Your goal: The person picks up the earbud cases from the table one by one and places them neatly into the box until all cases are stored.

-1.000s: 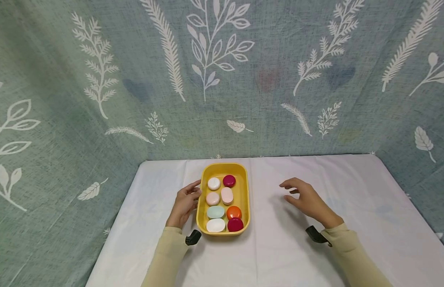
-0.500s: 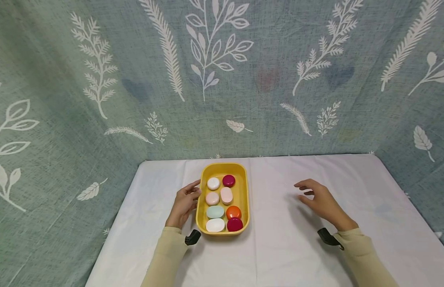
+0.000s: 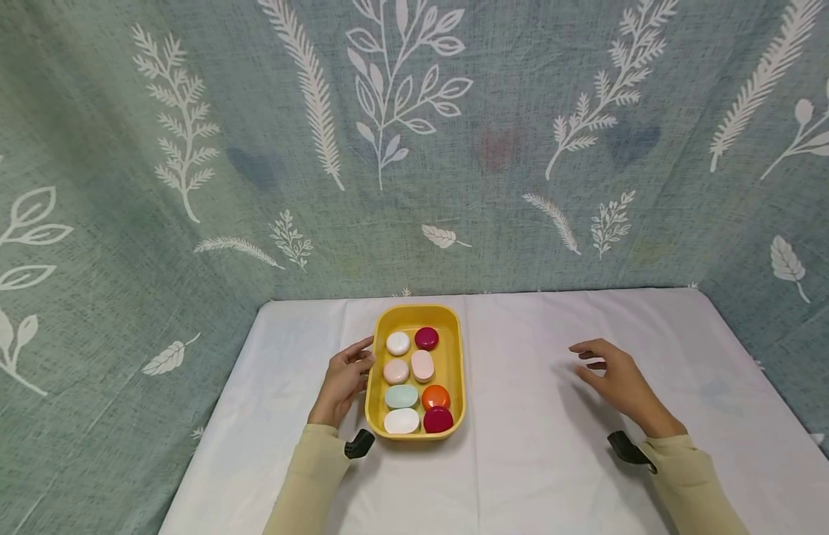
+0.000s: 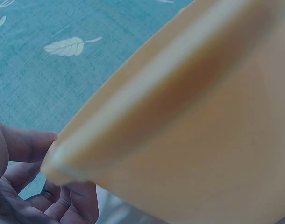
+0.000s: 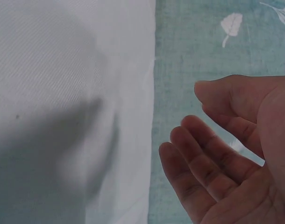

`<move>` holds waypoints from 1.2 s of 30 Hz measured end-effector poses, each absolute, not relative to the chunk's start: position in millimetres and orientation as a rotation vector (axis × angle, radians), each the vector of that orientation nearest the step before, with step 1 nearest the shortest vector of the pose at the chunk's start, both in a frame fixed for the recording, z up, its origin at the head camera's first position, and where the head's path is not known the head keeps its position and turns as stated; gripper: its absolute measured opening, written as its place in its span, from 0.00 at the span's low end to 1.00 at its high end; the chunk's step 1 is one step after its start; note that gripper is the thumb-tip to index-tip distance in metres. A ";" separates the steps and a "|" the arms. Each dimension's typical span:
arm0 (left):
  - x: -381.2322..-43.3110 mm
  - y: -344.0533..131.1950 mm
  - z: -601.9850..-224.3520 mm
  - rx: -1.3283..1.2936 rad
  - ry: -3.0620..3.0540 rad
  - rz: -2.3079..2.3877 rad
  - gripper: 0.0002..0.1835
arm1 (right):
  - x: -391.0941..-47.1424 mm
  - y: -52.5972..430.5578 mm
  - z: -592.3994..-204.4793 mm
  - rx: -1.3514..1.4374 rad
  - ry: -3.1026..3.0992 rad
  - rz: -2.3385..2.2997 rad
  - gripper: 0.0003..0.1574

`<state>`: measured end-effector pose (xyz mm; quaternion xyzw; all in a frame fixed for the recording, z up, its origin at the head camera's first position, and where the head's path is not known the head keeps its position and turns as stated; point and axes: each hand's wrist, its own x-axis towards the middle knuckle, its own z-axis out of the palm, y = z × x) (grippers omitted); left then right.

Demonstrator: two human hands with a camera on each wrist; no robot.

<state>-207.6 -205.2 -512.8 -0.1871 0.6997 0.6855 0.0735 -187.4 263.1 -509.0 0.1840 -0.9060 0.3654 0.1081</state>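
A yellow tray [image 3: 459, 371] with rounded corners lies on the white cloth. Inside it are several smooth pieces that look like soap bars: white [image 3: 402, 421], pale green [image 3: 401, 397], pale pink [image 3: 423, 367], orange [image 3: 436, 397] and dark red [image 3: 438, 420]. My left hand [image 3: 342, 383] holds the tray's left side; in the left wrist view, thumb and fingers meet its edge [image 4: 67, 161], while the contents are out of sight. Well to the right, my right hand [image 3: 618, 379] hovers above the cloth, fingers loosely bent and holding nothing, as the right wrist view [image 5: 226, 154] also shows.
The white cloth [image 3: 521, 461] covers the table. A green leaf-patterned curtain [image 3: 414, 245] surrounds its back and sides. Small black devices sit at the left wrist [image 3: 359, 444] and the right wrist [image 3: 627, 448].
My right hand has moved to the right, farther from the tray, its fingers still loosely bent. The left hand and the tray have stayed in place.
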 end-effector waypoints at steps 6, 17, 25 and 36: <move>-207.2 -205.0 -513.1 -0.557 2.092 2.064 0.25 | -184.8 269.3 -511.0 0.493 -2.666 1.066 0.24; -204.3 -205.3 -511.0 -0.531 2.085 2.076 0.24 | -183.2 279.9 -515.4 0.443 -2.659 1.091 0.23; -205.6 -204.8 -511.9 -0.540 2.091 2.066 0.24 | -183.2 284.7 -518.5 0.442 -2.639 1.099 0.23; -207.7 -206.3 -513.8 -0.550 2.085 2.068 0.25 | -185.2 288.4 -520.3 0.379 -2.658 1.085 0.23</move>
